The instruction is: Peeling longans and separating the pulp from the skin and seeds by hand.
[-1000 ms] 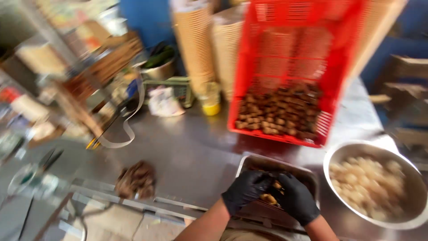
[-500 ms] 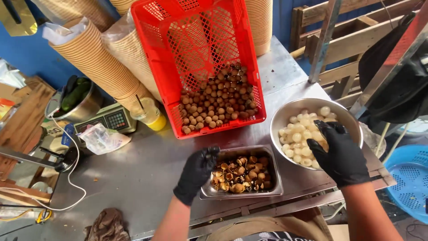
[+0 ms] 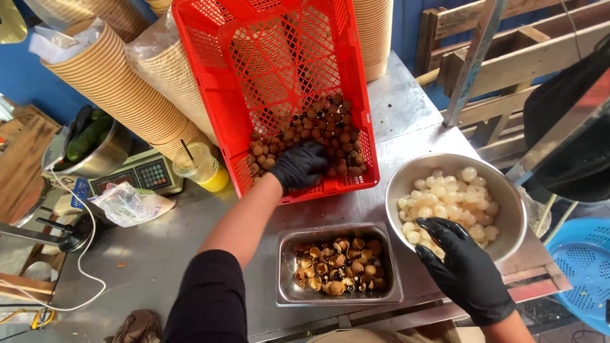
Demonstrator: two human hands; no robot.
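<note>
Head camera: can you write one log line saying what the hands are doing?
left hand in red crate on brown fruit | right hand on rim of metal bowl | peeled white fruit inside

Fruit stall: scale (image 3: 136,174), stacked paper cups (image 3: 117,86)

Both hands wear black gloves: left hand (image 3: 298,165), right hand (image 3: 467,273); left sleeve (image 3: 210,305) black

red plastic crate (image 3: 279,57), steel bowl (image 3: 502,190) (shiny)
</note>
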